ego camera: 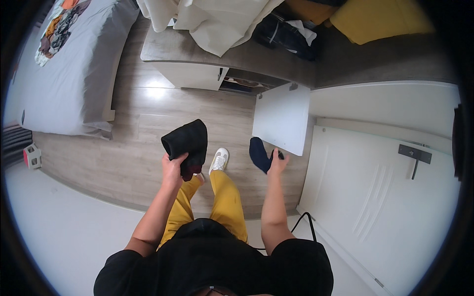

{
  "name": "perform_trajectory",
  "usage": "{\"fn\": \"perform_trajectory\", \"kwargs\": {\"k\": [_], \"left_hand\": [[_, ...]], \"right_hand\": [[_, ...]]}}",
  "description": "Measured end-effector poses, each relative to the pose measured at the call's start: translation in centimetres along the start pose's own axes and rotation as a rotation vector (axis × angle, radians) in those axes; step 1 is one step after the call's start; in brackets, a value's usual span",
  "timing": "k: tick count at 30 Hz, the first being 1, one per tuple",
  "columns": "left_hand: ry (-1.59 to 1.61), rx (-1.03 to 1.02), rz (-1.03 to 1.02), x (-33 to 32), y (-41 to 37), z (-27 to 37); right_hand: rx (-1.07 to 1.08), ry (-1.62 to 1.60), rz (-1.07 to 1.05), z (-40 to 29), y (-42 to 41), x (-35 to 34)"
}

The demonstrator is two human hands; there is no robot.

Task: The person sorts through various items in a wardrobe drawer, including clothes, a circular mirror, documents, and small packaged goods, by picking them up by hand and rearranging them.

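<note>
My left hand (173,168) grips a folded black cloth item (189,138), probably clothing, with a dark red patch at its lower end. A dark navy sock (260,153) hangs from my right hand (277,164), its toe end pointing up and left. The two hands are apart, in front of my body above the floor. Just beyond my right hand is an open white cabinet door (282,116). Behind that door, the low cabinet's opening (246,84) shows several items inside, too dim to name.
A bed (74,85) with a pile of clothes (59,33) stands at the left. Cream fabric (218,22), a dark bag-like item (283,37) and a yellow cushion (377,20) lie on the grey bench top (177,46). On the right is a white door (351,185) with a dark handle (414,159).
</note>
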State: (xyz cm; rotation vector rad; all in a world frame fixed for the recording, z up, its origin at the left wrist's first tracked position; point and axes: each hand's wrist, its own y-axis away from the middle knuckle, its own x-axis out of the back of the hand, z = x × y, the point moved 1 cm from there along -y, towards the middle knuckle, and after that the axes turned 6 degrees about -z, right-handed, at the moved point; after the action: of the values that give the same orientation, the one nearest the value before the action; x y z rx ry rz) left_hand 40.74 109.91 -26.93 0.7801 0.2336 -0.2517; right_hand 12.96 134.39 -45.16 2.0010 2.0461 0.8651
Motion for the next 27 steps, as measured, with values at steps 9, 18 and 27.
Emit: {"fn": "perform_trajectory", "kwargs": {"k": [9,18,27], "left_hand": [[-0.002,-0.014,0.026,-0.3,-0.6,0.1],[0.049,-0.005,0.086,0.4,-1.2,0.2],[0.065,0.019,0.083,-0.2,-2.4,-0.1]], "right_hand": [[-0.871,-0.72,-0.817,-0.1,8.2,-5.2],[-0.709,-0.326,-0.701,-0.6,7.9,-8.5],[-0.971,-0.476,-0.448,3.1,3.0,-10.8]]}}
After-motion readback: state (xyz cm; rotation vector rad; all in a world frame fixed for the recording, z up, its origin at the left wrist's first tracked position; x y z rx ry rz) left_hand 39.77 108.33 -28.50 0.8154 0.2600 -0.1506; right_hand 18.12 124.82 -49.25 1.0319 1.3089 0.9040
